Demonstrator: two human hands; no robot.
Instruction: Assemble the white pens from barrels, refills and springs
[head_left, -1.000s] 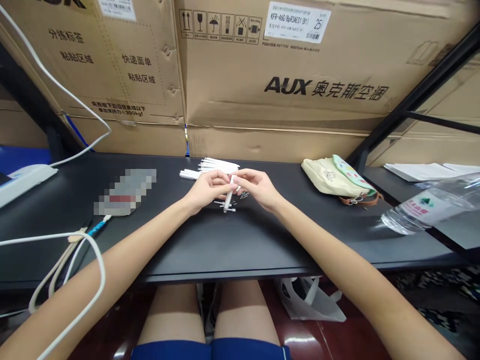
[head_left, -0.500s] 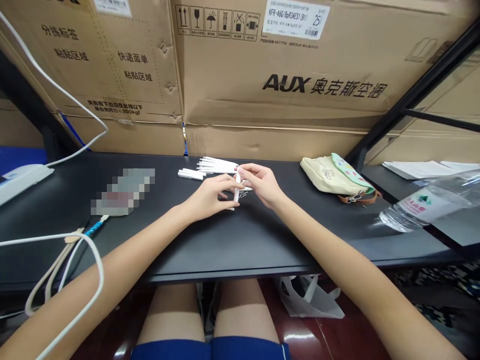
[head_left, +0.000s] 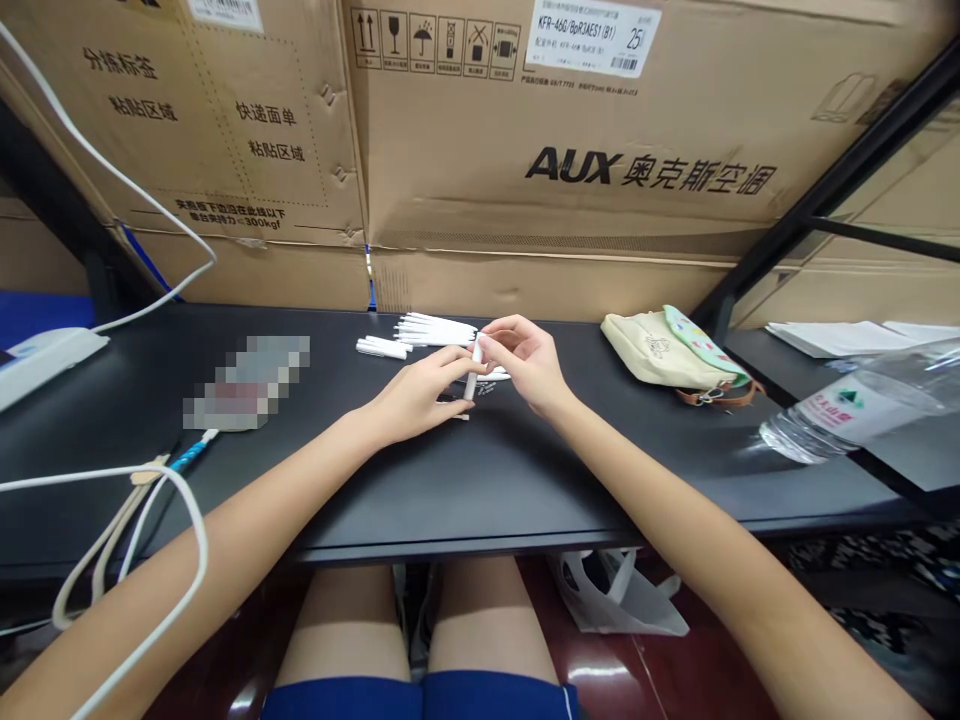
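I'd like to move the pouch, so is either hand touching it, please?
No, the pouch lies apart on the table; the left hand and right hand hold a white tube.

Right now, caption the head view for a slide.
Left hand and right hand hold a slender white pen-like tube over a flat black tabletop, before brown printed cardboard boxes.

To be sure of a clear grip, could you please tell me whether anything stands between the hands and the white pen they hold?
Nothing visible does: the left hand and right hand both touch the white pen. A bunch of pens lies farther back on the table.
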